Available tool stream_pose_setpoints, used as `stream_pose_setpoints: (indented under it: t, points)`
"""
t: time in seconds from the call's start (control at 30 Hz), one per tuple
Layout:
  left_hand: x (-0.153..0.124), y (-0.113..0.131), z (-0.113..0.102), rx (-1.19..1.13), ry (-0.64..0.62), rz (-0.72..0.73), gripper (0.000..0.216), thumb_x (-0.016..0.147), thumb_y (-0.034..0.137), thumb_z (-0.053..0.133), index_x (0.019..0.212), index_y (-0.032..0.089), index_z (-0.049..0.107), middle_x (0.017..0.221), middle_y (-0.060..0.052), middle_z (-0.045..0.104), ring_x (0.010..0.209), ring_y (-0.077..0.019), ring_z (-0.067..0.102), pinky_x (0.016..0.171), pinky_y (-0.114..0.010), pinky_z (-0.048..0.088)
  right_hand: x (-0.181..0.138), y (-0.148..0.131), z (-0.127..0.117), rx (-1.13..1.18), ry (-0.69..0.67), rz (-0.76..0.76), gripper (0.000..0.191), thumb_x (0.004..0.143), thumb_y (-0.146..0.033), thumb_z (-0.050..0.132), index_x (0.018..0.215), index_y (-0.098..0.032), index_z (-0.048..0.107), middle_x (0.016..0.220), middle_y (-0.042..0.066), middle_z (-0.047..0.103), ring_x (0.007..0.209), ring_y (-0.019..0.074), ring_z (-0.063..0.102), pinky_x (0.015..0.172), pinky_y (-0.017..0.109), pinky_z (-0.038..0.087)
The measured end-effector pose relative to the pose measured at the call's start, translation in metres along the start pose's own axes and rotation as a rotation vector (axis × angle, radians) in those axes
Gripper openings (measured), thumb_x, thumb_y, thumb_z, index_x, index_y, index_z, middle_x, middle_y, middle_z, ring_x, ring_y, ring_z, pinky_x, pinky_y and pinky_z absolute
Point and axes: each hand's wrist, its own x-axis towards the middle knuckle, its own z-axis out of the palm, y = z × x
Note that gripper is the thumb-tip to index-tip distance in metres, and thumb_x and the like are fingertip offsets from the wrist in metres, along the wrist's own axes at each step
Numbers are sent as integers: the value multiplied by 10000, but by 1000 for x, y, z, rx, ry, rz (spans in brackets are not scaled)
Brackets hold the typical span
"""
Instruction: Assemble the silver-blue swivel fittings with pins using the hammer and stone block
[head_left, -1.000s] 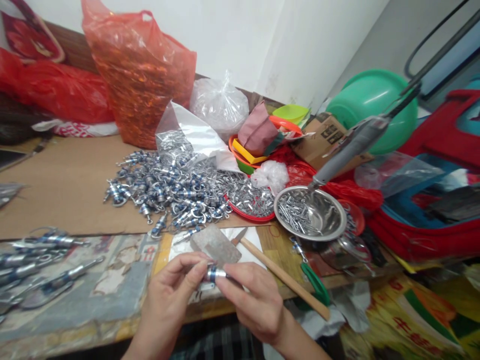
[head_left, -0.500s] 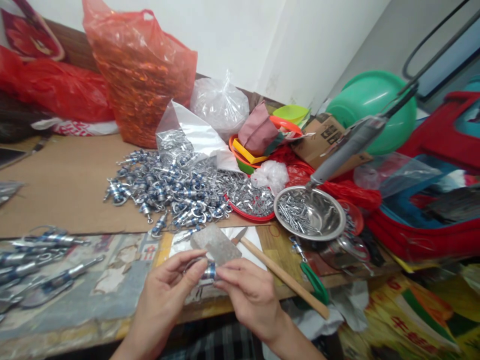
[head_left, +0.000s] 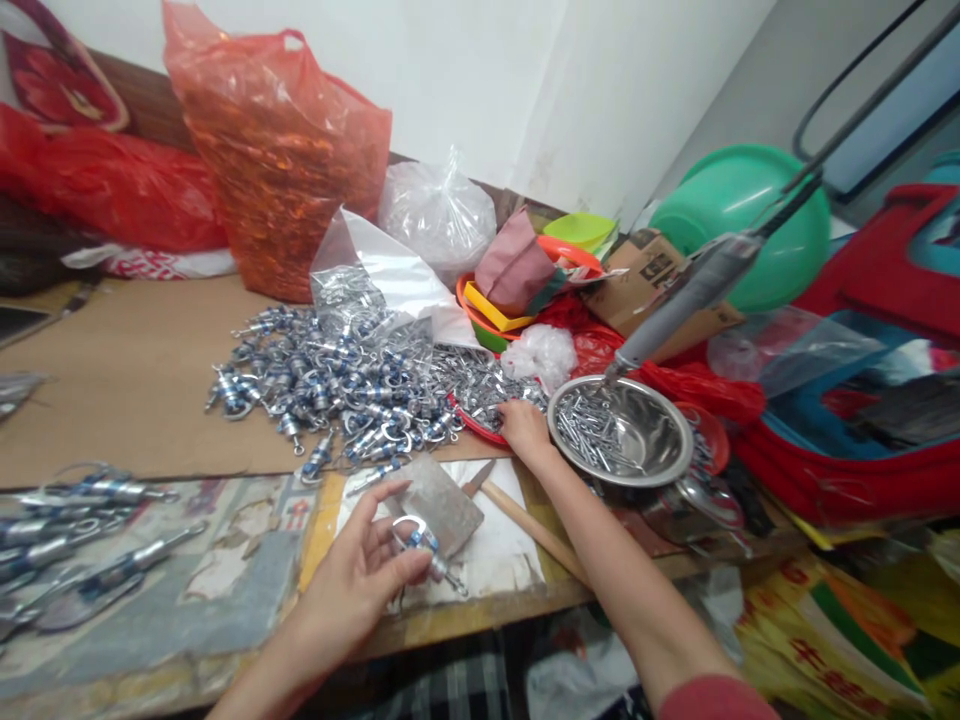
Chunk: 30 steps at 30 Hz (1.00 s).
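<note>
My left hand [head_left: 367, 560] holds a small silver-and-blue metal fitting [head_left: 426, 545] between thumb and fingers. A curved loop rises from the fitting and a thin pin with an eyelet points down to the right. Just behind it, a grey metal block [head_left: 442, 505] lies on white paper. My right hand [head_left: 525, 430] reaches to the red tray [head_left: 484, 432] of small metal pieces [head_left: 487, 385], its fingers together and bent down at the pieces. Whatever is between those fingertips is hidden.
Many similar fittings [head_left: 330, 375] are heaped on cardboard, with more [head_left: 97, 530] at left. A steel bowl [head_left: 664, 440] of pins stands right of the tray. A wooden handle [head_left: 536, 530] lies under my right forearm. A grey rod-like tool [head_left: 675, 295] hangs over the bowl.
My right hand has let go of the fitting and moved up and right to the red tray. My left hand keeps the fitting, its fingers more spread and its loop now showing.
</note>
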Motion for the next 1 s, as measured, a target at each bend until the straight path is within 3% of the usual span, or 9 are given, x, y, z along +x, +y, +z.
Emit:
stream_pose_setpoints:
  t: [0.27,0.4,0.53,0.67,0.87,1.0]
  points:
    - [2,2,-4,19,-22,-40,607,626,262,672,1116,205,319,754,10,562,686,-147,562,632,-270,459,7,9,6,-94,-19,-25,262,760,-104,487,963,-185,631,1027,101,575,906,198,571,737,254,402]
    - [8,-7,-11,-72,-57,-21,619,659,242,654,1153,237,281,784,7,581,694,-162,598,664,-321,474,1,26,8,-52,29,-18,243,841,-195,422,954,-187,637,954,87,594,898,186,558,723,245,392]
    - [11,-14,-14,-128,-11,-1,654,634,214,679,1157,246,290,788,5,592,709,-175,619,679,-335,481,-4,30,2,30,70,-51,244,844,-211,426,867,-189,668,896,73,615,853,173,563,711,241,394]
    - [12,-15,-14,-137,11,3,665,620,205,689,1157,243,297,759,10,603,676,-173,624,663,-336,488,-23,7,-15,160,116,-161,250,845,-195,417,830,-158,663,918,66,625,866,148,562,762,224,403]
    - [12,-12,-12,-135,23,19,657,607,193,696,1145,232,320,745,4,617,665,-168,623,633,-313,495,-91,-50,-31,645,-42,-502,127,772,-160,518,770,-153,644,705,6,645,635,101,579,578,183,441]
    - [11,-13,-11,-136,31,28,662,595,196,702,1142,226,331,736,7,619,673,-167,625,631,-305,494,-105,-65,-20,771,68,-525,148,746,-109,523,767,-155,662,737,31,651,686,123,584,648,228,453]
